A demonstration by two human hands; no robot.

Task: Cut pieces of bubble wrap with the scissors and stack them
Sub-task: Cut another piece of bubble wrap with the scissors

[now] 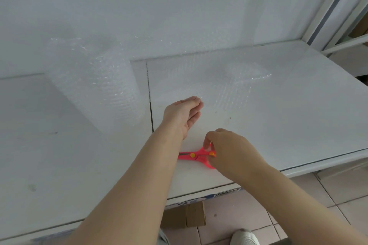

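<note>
- The small pink plastic scissors with yellow pivot (196, 156) lie flat on the white table (298, 125) near its front edge, blades shut and pointing to 9 o'clock.
- The right hand (229, 149) covers the handle loops, fingers curled on them; whether they are threaded through, I cannot tell.
- The left hand (184, 114) hovers open and empty at 12 o'clock from the scissors.
- The clear bubble wrap sheet (199, 79) lies spread at 12 o'clock from the left hand, running from a fat bubble wrap roll (95, 85) at 10 o'clock.
- A small stack of cut bubble wrap pieces (247, 71) sits at 1 o'clock.
- The wrap is probably featherlight, floppy and slippery: best pinned flat or pinched at its near edge.
- The scissors look light and stiff; take them by the loops.
</note>
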